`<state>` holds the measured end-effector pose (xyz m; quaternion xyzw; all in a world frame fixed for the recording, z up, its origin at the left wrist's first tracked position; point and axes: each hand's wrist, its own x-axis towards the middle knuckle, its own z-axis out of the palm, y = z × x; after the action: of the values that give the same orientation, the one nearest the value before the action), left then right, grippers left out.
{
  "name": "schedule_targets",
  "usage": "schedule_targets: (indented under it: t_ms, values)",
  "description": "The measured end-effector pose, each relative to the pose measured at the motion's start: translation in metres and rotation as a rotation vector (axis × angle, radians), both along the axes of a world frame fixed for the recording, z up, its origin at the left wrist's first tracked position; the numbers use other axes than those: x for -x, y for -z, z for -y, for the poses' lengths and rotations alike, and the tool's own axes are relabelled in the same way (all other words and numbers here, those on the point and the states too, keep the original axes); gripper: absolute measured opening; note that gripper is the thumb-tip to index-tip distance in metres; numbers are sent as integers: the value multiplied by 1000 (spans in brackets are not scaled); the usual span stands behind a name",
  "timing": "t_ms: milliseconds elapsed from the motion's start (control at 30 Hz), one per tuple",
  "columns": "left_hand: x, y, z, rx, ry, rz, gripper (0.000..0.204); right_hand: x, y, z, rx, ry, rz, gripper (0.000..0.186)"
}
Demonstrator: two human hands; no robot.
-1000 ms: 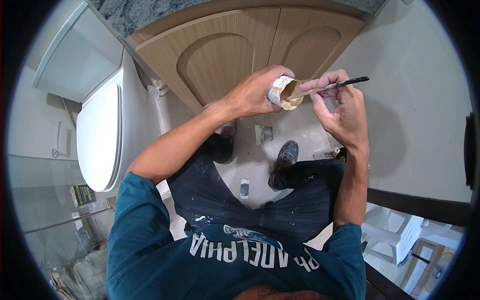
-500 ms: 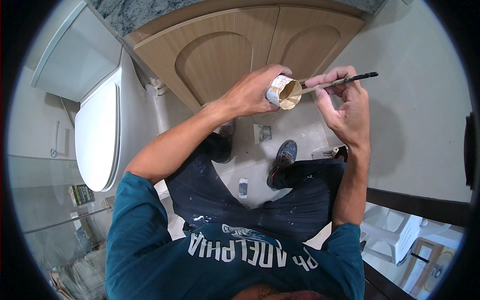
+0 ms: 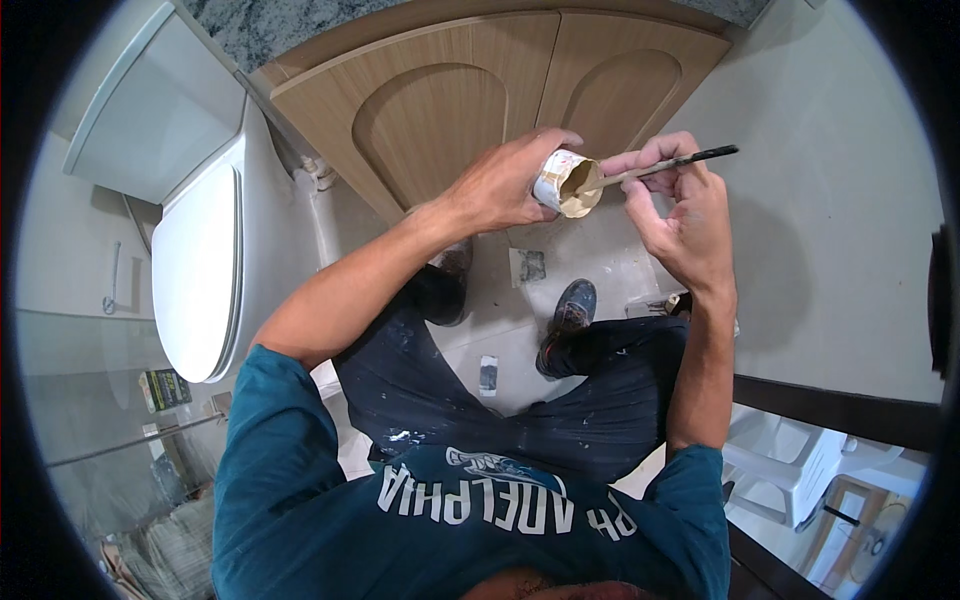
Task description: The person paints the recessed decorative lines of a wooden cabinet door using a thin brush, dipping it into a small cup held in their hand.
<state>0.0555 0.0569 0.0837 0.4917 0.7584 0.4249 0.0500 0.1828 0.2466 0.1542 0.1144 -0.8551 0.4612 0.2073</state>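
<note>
My left hand (image 3: 510,183) is wrapped round a small white cup (image 3: 552,186) with tan paint smeared on its rim and inside. The cup tilts so that its mouth faces right, toward my other hand. Between the thumb and fingers of my right hand (image 3: 685,205) is a thin paintbrush (image 3: 690,160) with a dark handle end. Its lower end reaches into the cup's mouth, where the bristles are hidden. Both hands are in front of the wooden cabinet doors (image 3: 440,120).
A white toilet (image 3: 200,270) stands on the left, close to the cabinet. Dark granite (image 3: 290,35) tops the cabinet. My shoe (image 3: 573,305) and small grey pads (image 3: 488,375) are on the tiled floor. A pale wall is at right, with a white plastic stool (image 3: 790,465) beyond a dark frame.
My right hand has shifted slightly left, and the brush has gone a little deeper into the cup. My left hand and the cup are nearly still.
</note>
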Motion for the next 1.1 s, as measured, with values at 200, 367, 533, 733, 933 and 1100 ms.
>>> schedule_targets:
  t_ms: [200,367,533,733,933,1100]
  values:
    - [-1,-1,1,9,-12,-10,78,0,0,-1,14,17,-24,21]
    - [1,2,-3,14,-17,4,80,3,1,1,47,60,-1,22]
    - [5,5,-4,-14,3,-8,77,5,-7,-1,-94,141,-10,21]
    - [1,-9,2,-77,25,152,64,1,-14,-19,473,187,-161,12]
    - [2,-15,15,-235,-187,219,63,31,15,-76,1440,105,-179,21]
    - [4,-44,20,-215,-309,335,51,100,47,-114,1952,-33,-508,15]
